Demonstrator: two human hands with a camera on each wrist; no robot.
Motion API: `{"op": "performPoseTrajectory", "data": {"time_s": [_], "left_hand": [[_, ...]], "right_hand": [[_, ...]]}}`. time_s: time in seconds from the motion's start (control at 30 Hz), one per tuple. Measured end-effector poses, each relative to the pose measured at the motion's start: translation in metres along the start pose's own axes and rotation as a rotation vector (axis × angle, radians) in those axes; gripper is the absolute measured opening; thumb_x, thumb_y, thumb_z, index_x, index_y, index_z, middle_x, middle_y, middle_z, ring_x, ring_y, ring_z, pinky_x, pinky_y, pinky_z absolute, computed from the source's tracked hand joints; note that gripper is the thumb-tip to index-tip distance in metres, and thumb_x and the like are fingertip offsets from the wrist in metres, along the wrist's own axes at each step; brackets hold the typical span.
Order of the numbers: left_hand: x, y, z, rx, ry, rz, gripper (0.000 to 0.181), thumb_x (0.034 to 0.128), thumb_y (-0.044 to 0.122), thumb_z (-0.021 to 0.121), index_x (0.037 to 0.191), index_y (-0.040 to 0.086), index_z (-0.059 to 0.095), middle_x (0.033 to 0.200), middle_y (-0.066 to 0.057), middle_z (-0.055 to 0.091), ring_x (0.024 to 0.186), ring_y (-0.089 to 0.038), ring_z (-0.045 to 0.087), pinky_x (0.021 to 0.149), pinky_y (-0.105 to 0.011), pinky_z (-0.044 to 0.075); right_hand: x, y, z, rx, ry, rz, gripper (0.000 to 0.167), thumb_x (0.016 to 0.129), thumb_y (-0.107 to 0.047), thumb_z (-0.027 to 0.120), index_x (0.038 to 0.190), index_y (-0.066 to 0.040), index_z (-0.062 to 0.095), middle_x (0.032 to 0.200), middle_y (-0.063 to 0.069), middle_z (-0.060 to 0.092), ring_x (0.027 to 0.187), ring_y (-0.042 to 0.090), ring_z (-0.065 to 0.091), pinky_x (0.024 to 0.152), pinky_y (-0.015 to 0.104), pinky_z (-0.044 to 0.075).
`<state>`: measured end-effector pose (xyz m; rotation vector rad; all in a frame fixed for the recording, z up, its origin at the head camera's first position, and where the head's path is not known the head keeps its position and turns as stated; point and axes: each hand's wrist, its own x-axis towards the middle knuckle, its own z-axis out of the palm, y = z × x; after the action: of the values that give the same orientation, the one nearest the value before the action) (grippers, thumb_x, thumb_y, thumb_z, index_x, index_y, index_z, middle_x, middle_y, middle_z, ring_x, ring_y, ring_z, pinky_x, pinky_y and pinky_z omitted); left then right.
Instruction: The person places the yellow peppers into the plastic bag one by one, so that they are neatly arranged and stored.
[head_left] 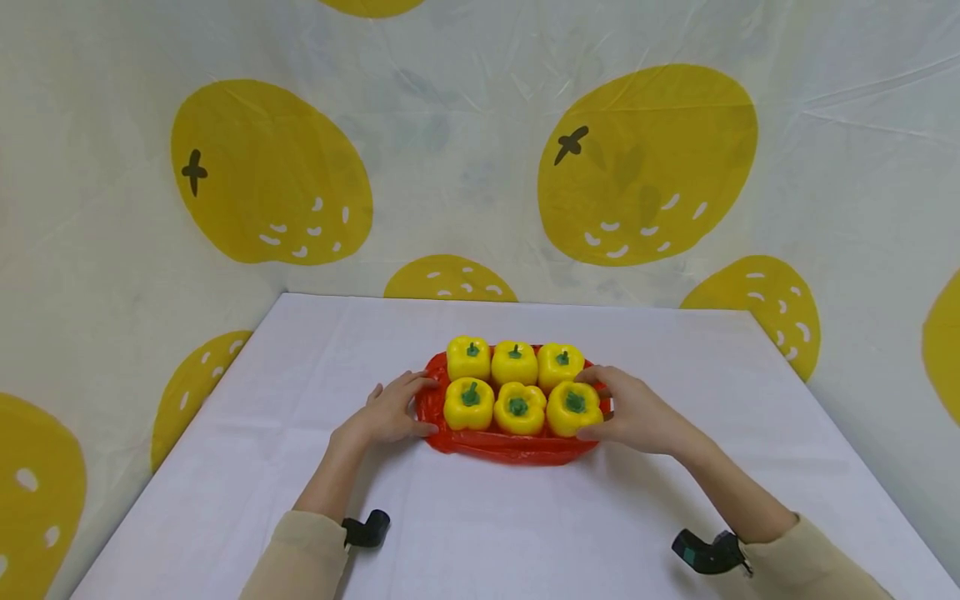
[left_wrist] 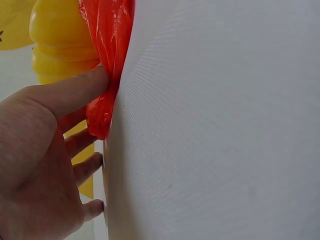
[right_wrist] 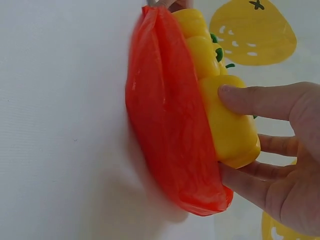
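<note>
Several yellow bell peppers (head_left: 520, 408) with green stems stand in two rows on a red plastic bag (head_left: 517, 450), whose rim bunches up around them. At the bag's left end is my left hand (head_left: 390, 410), its thumb in front and its fingers behind, holding the crumpled plastic (left_wrist: 102, 107). My right hand (head_left: 637, 414) grips the front right bell pepper (right_wrist: 227, 127). Its thumb lies on one side of that pepper and the fingers reach round the other. The right fingertips are partly hidden behind the pepper and the bag.
A white cloth covers the table (head_left: 465, 533) beneath the bag. Behind and to the left hangs a pale curtain (head_left: 457, 167) printed with large yellow fruits. Black wrist devices (head_left: 366, 530) stick out by both beige sleeves (head_left: 300, 554).
</note>
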<state>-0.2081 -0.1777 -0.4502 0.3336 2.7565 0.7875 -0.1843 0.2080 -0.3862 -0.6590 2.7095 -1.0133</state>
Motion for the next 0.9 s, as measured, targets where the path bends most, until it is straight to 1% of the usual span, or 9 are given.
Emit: {"op": "performPoseTrajectory", "data": {"time_s": [0.17, 0.33, 0.5, 0.63, 0.8, 0.9], "left_hand": [[-0.0001, 0.0022, -0.0001, -0.006, -0.007, 0.000, 0.073, 0.0838, 0.028, 0.084, 0.148, 0.018, 0.052, 0.161, -0.011, 0.039, 0.153, -0.036, 0.021, 0.119, -0.069, 0.006], [-0.0010, 0.0027, 0.0006, -0.006, -0.013, 0.002, 0.072, 0.0842, 0.028, 0.084, 0.149, 0.018, 0.052, 0.161, -0.011, 0.039, 0.153, -0.036, 0.021, 0.119, -0.069, 0.006], [0.0003, 0.0008, 0.0012, -0.004, -0.010, 0.015, 0.072, 0.0844, 0.028, 0.084, 0.148, 0.019, 0.052, 0.161, -0.011, 0.038, 0.153, -0.036, 0.021, 0.118, -0.070, 0.005], [-0.0003, -0.0015, 0.0003, -0.002, -0.012, 0.030, 0.071, 0.0852, 0.029, 0.083, 0.148, 0.019, 0.052, 0.161, -0.012, 0.037, 0.153, -0.036, 0.021, 0.118, -0.070, 0.005], [-0.0044, -0.0038, -0.0014, -0.010, -0.018, 0.042, 0.071, 0.0858, 0.029, 0.082, 0.149, 0.017, 0.052, 0.161, -0.014, 0.037, 0.152, -0.038, 0.022, 0.118, -0.071, 0.006], [-0.0070, -0.0059, -0.0027, -0.011, -0.015, 0.060, 0.070, 0.0862, 0.029, 0.082, 0.148, 0.016, 0.052, 0.160, -0.015, 0.038, 0.150, -0.038, 0.026, 0.117, -0.072, 0.008]], "right_hand": [[-0.0005, 0.0028, 0.0051, -0.020, 0.010, 0.019, 0.070, 0.078, -0.022, 0.090, 0.135, -0.001, 0.056, 0.132, 0.015, 0.061, 0.122, 0.036, 0.056, 0.097, 0.055, 0.054], [-0.0011, 0.0071, 0.0100, -0.028, 0.014, 0.035, 0.070, 0.077, -0.022, 0.091, 0.135, -0.003, 0.057, 0.131, 0.012, 0.061, 0.122, 0.034, 0.056, 0.097, 0.054, 0.054], [-0.0006, 0.0081, 0.0101, -0.042, 0.015, 0.018, 0.069, 0.078, -0.023, 0.091, 0.135, -0.002, 0.057, 0.130, 0.013, 0.062, 0.121, 0.034, 0.056, 0.097, 0.055, 0.054], [0.0000, 0.0067, 0.0088, -0.053, 0.009, 0.023, 0.071, 0.078, -0.025, 0.091, 0.136, -0.003, 0.057, 0.131, 0.013, 0.061, 0.122, 0.035, 0.056, 0.098, 0.056, 0.053], [0.0001, 0.0042, 0.0064, -0.049, 0.005, 0.029, 0.070, 0.078, -0.024, 0.091, 0.135, -0.004, 0.057, 0.130, 0.011, 0.062, 0.121, 0.033, 0.057, 0.095, 0.051, 0.056], [-0.0004, 0.0028, 0.0029, -0.029, 0.016, 0.026, 0.069, 0.078, -0.023, 0.091, 0.135, -0.004, 0.057, 0.130, 0.012, 0.062, 0.120, 0.034, 0.058, 0.091, 0.050, 0.058]]}}
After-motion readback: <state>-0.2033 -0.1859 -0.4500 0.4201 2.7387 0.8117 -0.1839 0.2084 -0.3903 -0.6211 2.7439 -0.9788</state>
